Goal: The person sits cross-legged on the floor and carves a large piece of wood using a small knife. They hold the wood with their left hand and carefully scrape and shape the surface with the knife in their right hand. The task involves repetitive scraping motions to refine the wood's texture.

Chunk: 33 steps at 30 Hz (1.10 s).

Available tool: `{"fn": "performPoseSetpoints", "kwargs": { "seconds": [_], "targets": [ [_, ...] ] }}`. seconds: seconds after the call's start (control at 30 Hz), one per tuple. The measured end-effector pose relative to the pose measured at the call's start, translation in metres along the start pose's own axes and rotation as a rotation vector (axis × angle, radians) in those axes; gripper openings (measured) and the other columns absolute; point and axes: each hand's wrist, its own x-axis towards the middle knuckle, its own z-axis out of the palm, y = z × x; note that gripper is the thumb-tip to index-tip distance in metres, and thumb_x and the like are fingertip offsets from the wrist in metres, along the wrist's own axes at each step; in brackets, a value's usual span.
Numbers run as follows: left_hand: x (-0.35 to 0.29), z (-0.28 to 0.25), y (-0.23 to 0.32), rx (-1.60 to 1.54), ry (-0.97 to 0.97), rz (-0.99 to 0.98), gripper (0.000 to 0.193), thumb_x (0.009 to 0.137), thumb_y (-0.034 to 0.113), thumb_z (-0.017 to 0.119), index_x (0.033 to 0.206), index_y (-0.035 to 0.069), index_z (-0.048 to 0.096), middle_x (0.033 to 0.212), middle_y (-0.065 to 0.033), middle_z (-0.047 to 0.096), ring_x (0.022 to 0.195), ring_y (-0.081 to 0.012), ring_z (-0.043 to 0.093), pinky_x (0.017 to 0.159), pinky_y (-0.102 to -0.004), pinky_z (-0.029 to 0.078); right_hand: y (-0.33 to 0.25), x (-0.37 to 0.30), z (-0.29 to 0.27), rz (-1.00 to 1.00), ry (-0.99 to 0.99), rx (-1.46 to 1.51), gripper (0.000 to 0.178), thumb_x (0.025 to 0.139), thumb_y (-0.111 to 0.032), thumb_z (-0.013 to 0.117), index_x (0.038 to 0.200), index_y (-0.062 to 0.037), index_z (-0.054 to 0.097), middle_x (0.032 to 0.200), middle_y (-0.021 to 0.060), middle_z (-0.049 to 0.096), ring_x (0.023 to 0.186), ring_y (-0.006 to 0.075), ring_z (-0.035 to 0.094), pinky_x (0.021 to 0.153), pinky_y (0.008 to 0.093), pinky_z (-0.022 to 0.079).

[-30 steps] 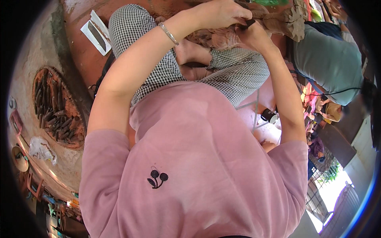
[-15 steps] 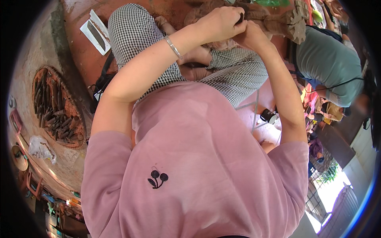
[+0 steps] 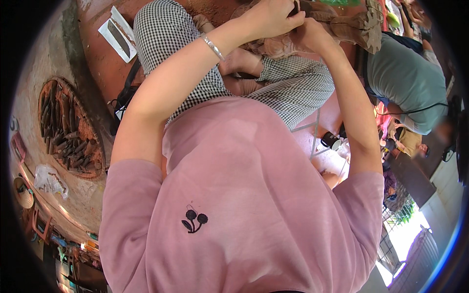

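My left hand (image 3: 274, 18), a silver bracelet on its wrist, is closed around a short dark thing (image 3: 295, 8) at the top of the view. Its kind cannot be made out. Close beside it is my right hand (image 3: 311, 36), fingers curled over the carved brown wood (image 3: 349, 28); what they grip is hidden. This large wooden carving, with rounded and ridged shapes, lies in front of my crossed legs (image 3: 293, 93), partly covered by both hands.
On the left ledge stands a round basket (image 3: 105, 163) with several dark, long pieces, beside a clear plastic bag (image 3: 51, 181). A white open box (image 3: 116, 36) holds a dark flat piece. A black mug (image 3: 330, 140) is at right; a bent-over person (image 3: 405, 80) sits beyond.
Both hands have shifted slightly farther from me, toward the top edge. A small gap has opened between them. The left hand keeps the dark thing.
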Motion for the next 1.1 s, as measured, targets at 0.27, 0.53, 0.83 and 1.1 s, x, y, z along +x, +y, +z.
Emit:
{"fn": "performPoseSetpoints", "kwargs": {
  "seconds": [0.27, 0.53, 0.83, 1.1],
  "targets": [
    [0.007, 0.001, -0.003, 0.002, 0.057, -0.016, 0.026, 0.090, 0.019, 0.058, 0.082, -0.005, 0.061, 0.083, -0.0278, 0.064, 0.081, -0.0437, 0.064, 0.071, -0.0467, 0.051, 0.031, 0.019, 0.016, -0.129, 0.112, 0.144, 0.024, 0.083, -0.019, 0.063, 0.099, -0.0027, 0.069, 0.095, 0.0233, 0.069, 0.091, 0.0394, 0.066, 0.080, 0.0463, 0.053],
    [0.006, 0.002, -0.009, -0.022, 0.007, -0.149, 0.028, 0.091, 0.021, 0.059, 0.082, -0.006, 0.060, 0.079, -0.0282, 0.063, 0.081, -0.0426, 0.065, 0.070, -0.0464, 0.051, 0.023, 0.020, 0.011, -0.151, 0.112, 0.022, 0.027, 0.080, -0.020, 0.065, 0.100, -0.0020, 0.069, 0.093, 0.0230, 0.069, 0.089, 0.0394, 0.067, 0.077, 0.0473, 0.053],
    [0.002, 0.001, -0.021, -0.061, 0.011, -0.149, 0.028, 0.091, 0.020, 0.057, 0.084, -0.007, 0.060, 0.081, -0.0289, 0.064, 0.082, -0.0443, 0.064, 0.070, -0.0476, 0.050, 0.030, 0.033, 0.027, -0.117, 0.072, -0.064, 0.031, 0.080, -0.021, 0.067, 0.104, -0.0012, 0.068, 0.095, 0.0221, 0.069, 0.090, 0.0391, 0.066, 0.079, 0.0467, 0.053],
    [-0.003, -0.019, -0.008, -0.045, -0.111, 0.054, 0.017, 0.088, 0.015, 0.067, 0.090, -0.001, 0.062, 0.079, -0.0173, 0.064, 0.074, -0.0313, 0.064, 0.066, -0.0390, 0.051, -0.003, -0.019, 0.010, 0.009, 0.356, -0.126, 0.026, 0.083, -0.029, 0.070, 0.097, -0.0069, 0.070, 0.087, 0.0154, 0.069, 0.083, 0.0360, 0.068, 0.071, 0.0449, 0.055]
  ]
}}
